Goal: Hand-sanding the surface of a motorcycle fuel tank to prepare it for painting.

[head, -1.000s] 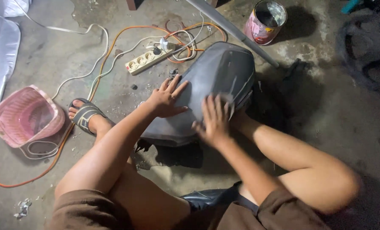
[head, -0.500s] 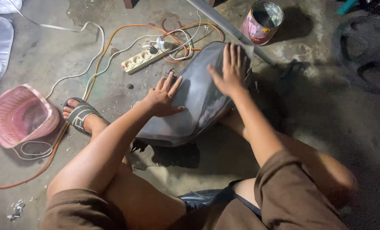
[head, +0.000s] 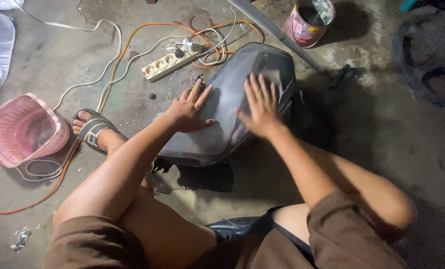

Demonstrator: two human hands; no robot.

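A curved grey body panel (head: 222, 124) lies on the concrete floor in front of me. My left hand (head: 190, 107) rests flat on its left side, fingers spread. On the middle of the panel my right hand (head: 260, 104) also lies flat, fingers apart and blurred by motion. A paler patch (head: 276, 74) shows on the panel just past the right fingertips; I cannot tell whether it is a sheet or a rubbed spot. My sandalled left foot (head: 95, 129) is planted to the left of the panel.
A white power strip (head: 170, 62) with white and orange cables lies beyond the panel. An open paint can (head: 309, 20) and a grey pipe (head: 277, 32) sit at the top. A pink basket (head: 20, 129) is at the left, a dark tyre (head: 429, 55) at the right.
My right hand slid from the near part of the panel up to its far end, then back to the middle. My left hand stayed pressed on the panel.
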